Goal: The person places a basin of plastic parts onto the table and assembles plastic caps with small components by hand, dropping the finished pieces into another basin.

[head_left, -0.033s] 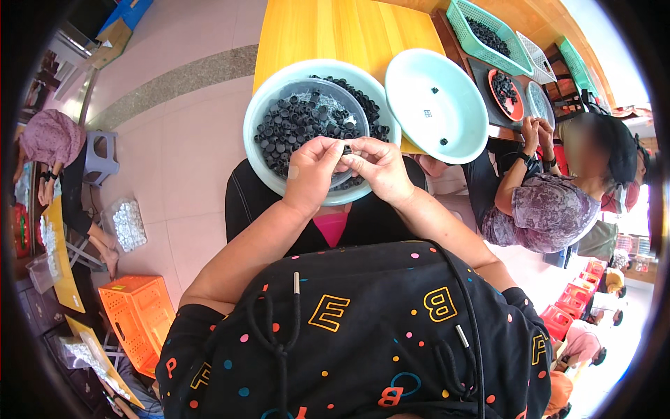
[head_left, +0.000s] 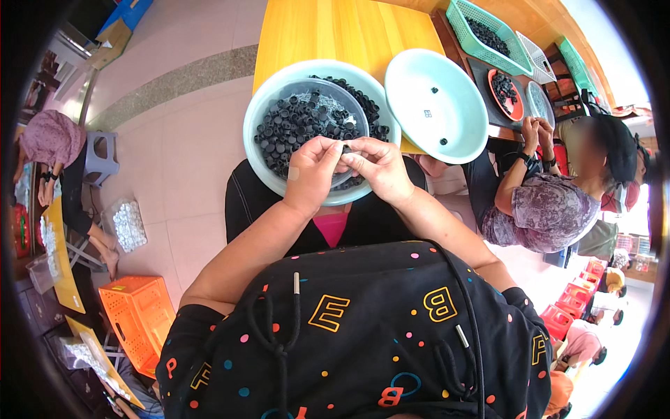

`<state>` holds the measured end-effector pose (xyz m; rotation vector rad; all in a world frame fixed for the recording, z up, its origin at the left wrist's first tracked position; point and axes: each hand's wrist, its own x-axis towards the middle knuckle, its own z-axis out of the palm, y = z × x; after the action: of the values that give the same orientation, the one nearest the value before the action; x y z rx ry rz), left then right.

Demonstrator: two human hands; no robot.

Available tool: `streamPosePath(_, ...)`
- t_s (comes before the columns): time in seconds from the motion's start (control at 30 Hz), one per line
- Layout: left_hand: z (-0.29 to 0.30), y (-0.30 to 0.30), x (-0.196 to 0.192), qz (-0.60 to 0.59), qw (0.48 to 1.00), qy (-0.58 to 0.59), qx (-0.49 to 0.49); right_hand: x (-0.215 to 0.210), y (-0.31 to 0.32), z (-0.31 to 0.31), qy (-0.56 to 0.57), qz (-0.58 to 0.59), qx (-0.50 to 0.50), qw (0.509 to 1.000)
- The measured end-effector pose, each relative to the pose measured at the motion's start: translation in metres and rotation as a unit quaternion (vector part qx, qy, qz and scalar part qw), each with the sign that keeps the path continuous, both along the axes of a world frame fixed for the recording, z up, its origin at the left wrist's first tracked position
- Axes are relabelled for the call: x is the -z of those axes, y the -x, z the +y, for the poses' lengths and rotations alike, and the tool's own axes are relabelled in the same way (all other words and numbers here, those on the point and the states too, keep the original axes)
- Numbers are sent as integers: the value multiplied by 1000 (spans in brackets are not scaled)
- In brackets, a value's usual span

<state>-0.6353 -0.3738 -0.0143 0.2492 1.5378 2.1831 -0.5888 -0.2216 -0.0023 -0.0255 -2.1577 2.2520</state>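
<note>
My left hand [head_left: 313, 169] and my right hand [head_left: 384, 169] meet over the near side of a pale green basin [head_left: 252, 140]. Pinched between their fingertips is a small black cap [head_left: 347, 149], mostly covered by the fingers. Beneath them, a clear round bowl [head_left: 365, 124] sits inside the basin, holding many black caps [head_left: 285, 127] and a patch of thin clear pieces [head_left: 328, 105]. More black caps lie around it on the basin's floor. To the right, a second pale green basin [head_left: 457, 98] contains a few small black pieces.
Both basins overlap a yellow wooden table [head_left: 342, 31]. On the right, a co-worker [head_left: 551, 202] sits with hands raised near an orange plate [head_left: 515, 108] of black parts. Behind is a green basket [head_left: 488, 38]. An orange crate [head_left: 136, 321] stands at lower left, near another person [head_left: 56, 140].
</note>
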Motion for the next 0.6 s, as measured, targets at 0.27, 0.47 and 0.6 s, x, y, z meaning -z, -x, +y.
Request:
streamPosePath(0.27,2,-3,-3,30,999,12,-27,0,1,-3,23,-26,-9,999)
streamPosePath(0.47,0,-6,-4,-5,1000,8,-20,8,1,-2,52,-26,-27,998)
streamPosePath(0.6,0,-5,-9,-9,1000,10,-9,3,2,-1,57,-31,-18,998)
